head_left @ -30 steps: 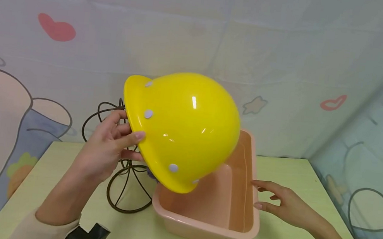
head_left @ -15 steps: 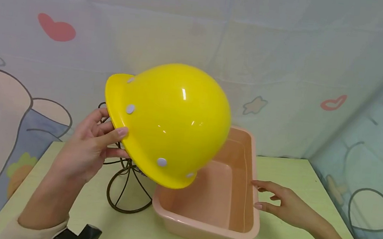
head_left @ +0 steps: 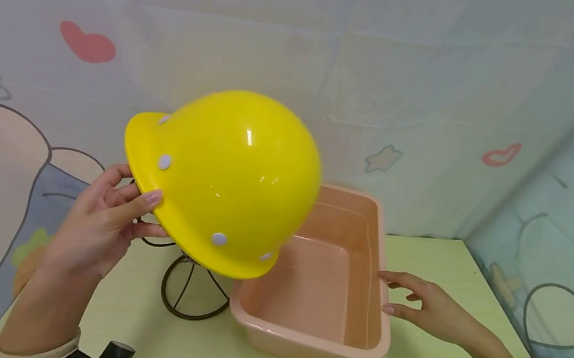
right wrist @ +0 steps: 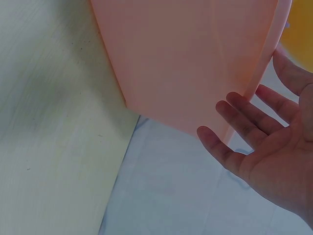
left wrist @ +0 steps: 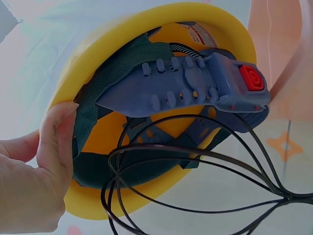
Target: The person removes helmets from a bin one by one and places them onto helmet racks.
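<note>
Yellow helmet (head_left: 224,178) pinched in left hand (head_left: 98,223) grip; right hand (head_left: 430,311) slack-fingered beside bare pink tub (head_left: 318,328).

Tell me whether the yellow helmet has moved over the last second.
Yes. The yellow helmet, gripped by the left hand, has shifted left, away from the pink tub, which stays put.

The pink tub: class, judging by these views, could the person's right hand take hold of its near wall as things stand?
Probably yes. The right hand lies open just beside the pink tub with nothing between them. The yellow helmet, held by the left hand, hangs over the far left side.
</note>
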Demonstrator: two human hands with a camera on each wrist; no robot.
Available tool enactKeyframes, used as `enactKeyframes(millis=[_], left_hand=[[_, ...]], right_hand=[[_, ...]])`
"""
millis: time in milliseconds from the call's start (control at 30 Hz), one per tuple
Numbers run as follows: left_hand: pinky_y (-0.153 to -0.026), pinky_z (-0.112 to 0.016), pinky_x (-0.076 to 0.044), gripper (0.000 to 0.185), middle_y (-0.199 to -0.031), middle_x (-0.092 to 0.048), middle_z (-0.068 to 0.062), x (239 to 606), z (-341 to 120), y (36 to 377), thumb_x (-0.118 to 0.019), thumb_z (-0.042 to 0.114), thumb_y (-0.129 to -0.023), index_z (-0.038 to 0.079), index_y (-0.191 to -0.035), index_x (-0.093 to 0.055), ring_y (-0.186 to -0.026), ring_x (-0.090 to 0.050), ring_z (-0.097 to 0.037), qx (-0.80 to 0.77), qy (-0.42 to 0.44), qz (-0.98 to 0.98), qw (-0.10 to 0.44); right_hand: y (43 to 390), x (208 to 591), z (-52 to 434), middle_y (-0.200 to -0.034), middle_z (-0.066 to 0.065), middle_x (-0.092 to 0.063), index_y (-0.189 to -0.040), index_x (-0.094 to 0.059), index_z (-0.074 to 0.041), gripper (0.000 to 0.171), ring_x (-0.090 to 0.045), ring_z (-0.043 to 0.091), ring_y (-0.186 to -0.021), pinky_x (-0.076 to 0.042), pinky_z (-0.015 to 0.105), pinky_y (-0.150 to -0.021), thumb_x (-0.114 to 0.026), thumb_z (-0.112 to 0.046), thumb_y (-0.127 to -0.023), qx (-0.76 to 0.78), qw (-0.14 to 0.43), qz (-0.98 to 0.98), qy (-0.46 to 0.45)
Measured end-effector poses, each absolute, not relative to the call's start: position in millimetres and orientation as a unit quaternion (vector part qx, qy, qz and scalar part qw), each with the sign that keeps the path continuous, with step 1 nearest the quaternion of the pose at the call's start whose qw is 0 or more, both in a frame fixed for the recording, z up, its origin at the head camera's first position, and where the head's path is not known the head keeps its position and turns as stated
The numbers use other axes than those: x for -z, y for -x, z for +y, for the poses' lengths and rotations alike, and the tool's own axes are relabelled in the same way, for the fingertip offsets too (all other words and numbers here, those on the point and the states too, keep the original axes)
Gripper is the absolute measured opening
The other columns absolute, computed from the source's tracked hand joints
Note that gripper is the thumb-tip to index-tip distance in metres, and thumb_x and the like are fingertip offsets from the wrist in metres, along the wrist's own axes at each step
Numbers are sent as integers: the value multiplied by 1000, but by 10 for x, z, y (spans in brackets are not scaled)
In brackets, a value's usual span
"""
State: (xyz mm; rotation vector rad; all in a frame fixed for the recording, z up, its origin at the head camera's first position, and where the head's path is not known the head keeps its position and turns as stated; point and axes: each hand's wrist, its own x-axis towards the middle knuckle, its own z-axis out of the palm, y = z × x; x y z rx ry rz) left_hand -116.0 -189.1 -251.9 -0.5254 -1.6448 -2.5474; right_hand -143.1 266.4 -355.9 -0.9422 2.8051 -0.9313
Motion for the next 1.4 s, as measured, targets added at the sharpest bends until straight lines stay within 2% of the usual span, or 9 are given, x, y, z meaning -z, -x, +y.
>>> enactKeyframes(millis=[933, 1400], left_hand=[[-63, -39, -55, 33, -103, -65, -17, 2719, -2252, 1080, -39, -16, -90, -1, -118, -32, -82, -66, -28, 856, 161, -489, 38], [-62, -40, -55, 29, -103, -65, -17, 2853, -2358, 1055, -37, -17, -90, -1, -114, -38, -84, -65, -27, 868, 154, -469, 55]], right_hand=[[1422, 3546, 2644, -119, 4, -57, -128, -49, -5, 52, -54, 22, -103, -50, 34, -75, -65, -29, -85, 304, 32, 905, 297], [1417, 3522, 2628, -120, 3, -56, -130, -48, -5, 53, -53, 20, -105, -50, 34, -77, -64, -31, -86, 307, 44, 906, 290]])
